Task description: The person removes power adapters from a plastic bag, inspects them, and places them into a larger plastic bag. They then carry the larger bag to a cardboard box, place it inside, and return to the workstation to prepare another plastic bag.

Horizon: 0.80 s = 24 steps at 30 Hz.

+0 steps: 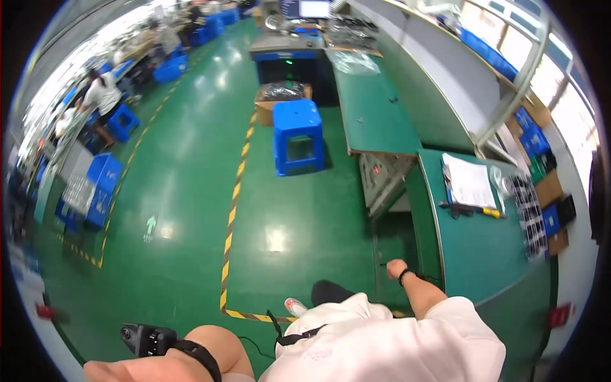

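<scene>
My right hand (396, 268) hangs low beside the near end of the green workbench (474, 235), fingers curled in. Whether anything is in it is too small to make out. A black band (403, 275) circles that wrist. At the lower left, my left arm is bent, with a black strap (198, 358) around it and a boxy black device with a lens (147, 339) attached. The fingers of my left hand (121, 370) do not show. On the bench lie a clipboard of papers (470, 181) and a yellow-and-black tool (487, 212).
A blue stool (297, 134) stands ahead, before a cardboard box (267, 109) with black plastic. Black-and-yellow tape (235, 204) marks the green floor. A longer bench (375, 118) runs along the right. Blue crates (102, 191) and a seated person (102, 95) are on the left.
</scene>
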Available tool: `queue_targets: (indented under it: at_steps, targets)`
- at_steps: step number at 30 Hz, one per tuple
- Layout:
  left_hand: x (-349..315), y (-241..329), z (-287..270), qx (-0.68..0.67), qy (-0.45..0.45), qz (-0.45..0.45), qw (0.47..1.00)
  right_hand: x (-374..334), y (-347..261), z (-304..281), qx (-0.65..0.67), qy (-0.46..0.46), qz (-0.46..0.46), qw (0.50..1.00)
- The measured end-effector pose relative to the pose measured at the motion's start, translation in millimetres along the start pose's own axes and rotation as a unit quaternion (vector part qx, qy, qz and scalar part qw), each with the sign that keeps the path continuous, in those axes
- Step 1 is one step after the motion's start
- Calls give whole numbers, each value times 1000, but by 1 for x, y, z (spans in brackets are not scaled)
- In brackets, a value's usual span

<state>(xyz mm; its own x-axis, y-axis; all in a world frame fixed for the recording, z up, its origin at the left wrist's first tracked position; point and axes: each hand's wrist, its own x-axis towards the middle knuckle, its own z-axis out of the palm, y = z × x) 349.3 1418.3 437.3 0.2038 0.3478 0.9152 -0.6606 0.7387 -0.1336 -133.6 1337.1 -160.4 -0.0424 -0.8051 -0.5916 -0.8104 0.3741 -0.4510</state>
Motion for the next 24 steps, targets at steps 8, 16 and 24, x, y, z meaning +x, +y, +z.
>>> queue_targets:
  at_steps: [8,16,24]
  targets:
    - [-165,-225,14,179,-224,-202,937,47,-174,70,313,-16,230,921]
    - [-405,-413,-130,314,-227,-657,646,248,-407,-35,542,-62,107,832]
    - [-600,-546,-159,271,-48,-911,308,305,-603,-177,656,-95,-65,746]
